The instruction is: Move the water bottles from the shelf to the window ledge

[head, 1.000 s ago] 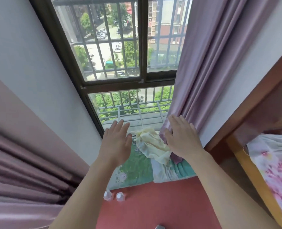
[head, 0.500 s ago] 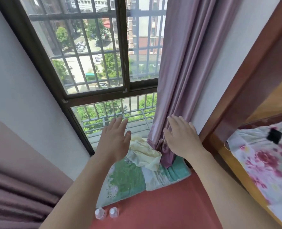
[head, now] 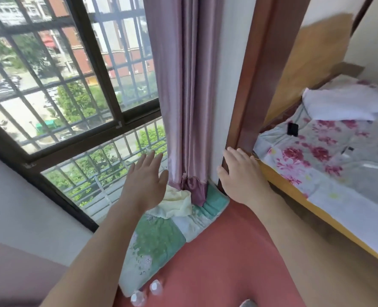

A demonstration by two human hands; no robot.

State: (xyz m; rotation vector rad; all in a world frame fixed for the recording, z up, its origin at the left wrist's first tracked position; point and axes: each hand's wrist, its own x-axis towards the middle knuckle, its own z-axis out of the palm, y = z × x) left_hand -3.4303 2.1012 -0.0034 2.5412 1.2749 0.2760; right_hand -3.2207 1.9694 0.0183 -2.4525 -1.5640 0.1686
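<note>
**Ledge and bed, as they stand**

A red ledge (head: 217, 262) runs below the window, with a green patchwork mat (head: 159, 238) laid along its window side. A crumpled yellow cloth (head: 177, 203) lies on the mat's far end, where the curtain (head: 197, 189) hem touches down. Two bottles (head: 156, 287) stand side by side on the red, just off the mat's near corner. Right of the mat, a bed (head: 330, 219) carries a floral sheet (head: 316, 156), a white pillow (head: 338, 105) and a small black object (head: 292, 129).

A barred window (head: 72, 89) fills the upper left, with a purple curtain (head: 183, 96) beside it. At right is a flowery bed (head: 316, 158), maybe a wooden one.
</note>
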